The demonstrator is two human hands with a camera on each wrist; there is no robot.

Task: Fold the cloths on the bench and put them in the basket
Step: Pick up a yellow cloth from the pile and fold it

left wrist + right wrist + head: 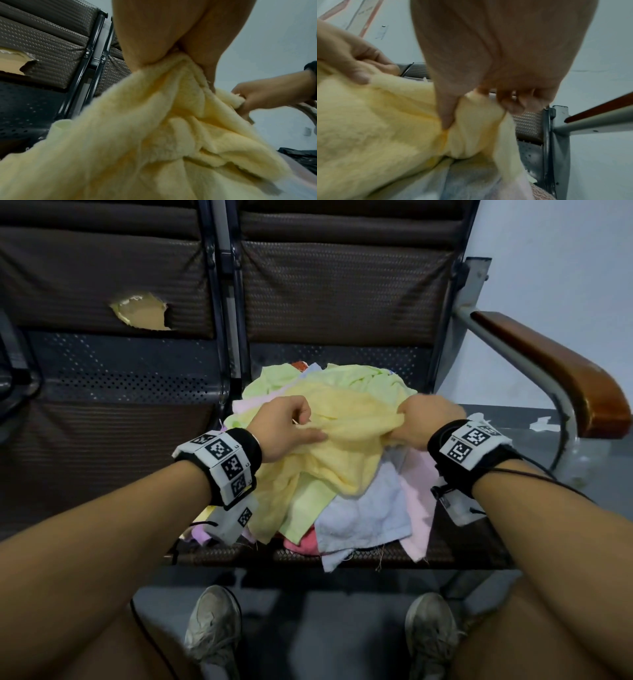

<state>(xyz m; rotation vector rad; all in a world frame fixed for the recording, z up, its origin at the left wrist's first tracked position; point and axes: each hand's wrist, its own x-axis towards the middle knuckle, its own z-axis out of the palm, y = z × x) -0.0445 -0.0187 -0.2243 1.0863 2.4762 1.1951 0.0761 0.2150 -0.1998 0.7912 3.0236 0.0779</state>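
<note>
A pale yellow cloth (346, 436) lies on top of a heap of cloths (363, 518) on the right bench seat (455, 549). My left hand (291, 422) pinches its upper edge between thumb and fingers, seen close in the left wrist view as the left hand (171, 54) gripping the yellow cloth (137, 135). My right hand (418, 419) grips the same edge further right; in the right wrist view the right hand (471, 97) bunches the yellow cloth (385, 128) in curled fingers. The cloth hangs stretched between both hands. No basket is in view.
Light green (359, 378), white (366, 515), pink (418, 508) and red cloths lie crumpled in the heap. A wooden armrest (555, 368) stands at the right. The left seat's backrest has a torn hole (144, 313). My shoes (212, 628) are on the floor below.
</note>
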